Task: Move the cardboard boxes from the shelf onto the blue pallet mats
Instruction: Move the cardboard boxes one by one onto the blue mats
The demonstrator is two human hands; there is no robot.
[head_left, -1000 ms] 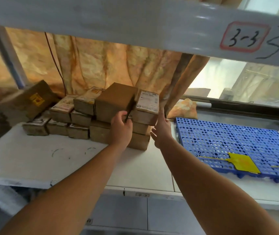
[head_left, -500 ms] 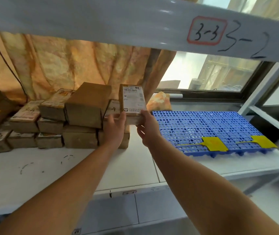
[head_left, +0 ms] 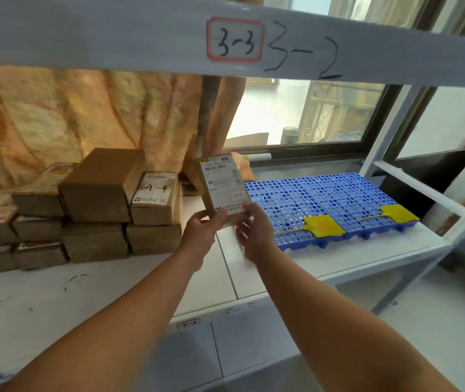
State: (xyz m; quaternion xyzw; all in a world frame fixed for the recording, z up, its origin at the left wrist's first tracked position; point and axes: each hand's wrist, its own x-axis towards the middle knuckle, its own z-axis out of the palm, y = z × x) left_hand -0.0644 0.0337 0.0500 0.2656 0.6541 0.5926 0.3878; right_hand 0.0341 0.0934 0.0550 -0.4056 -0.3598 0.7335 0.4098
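Both hands hold one small cardboard box [head_left: 222, 182] with a white shipping label, tilted up above the white shelf. My left hand [head_left: 203, 229] grips its lower left corner and my right hand [head_left: 255, 232] grips its lower right edge. The box hovers just left of the blue pallet mats [head_left: 324, 202], which lie flat on the right part of the shelf. A stack of several brown cardboard boxes [head_left: 98, 199] stands on the shelf to the left, one marked "4-4" [head_left: 156, 193].
Two yellow tags [head_left: 324, 226] lie on the mats' front edge. An upper shelf beam [head_left: 140, 38] marked "3-3" and "3-2" crosses overhead. An orange curtain [head_left: 84, 114] hangs behind the stack, a window [head_left: 310, 114] behind the mats. A shelf post [head_left: 384, 137] stands at right.
The labelled box was lifted off the stack by both hands and carried right toward the blue mats. The view has swung to the right with it.
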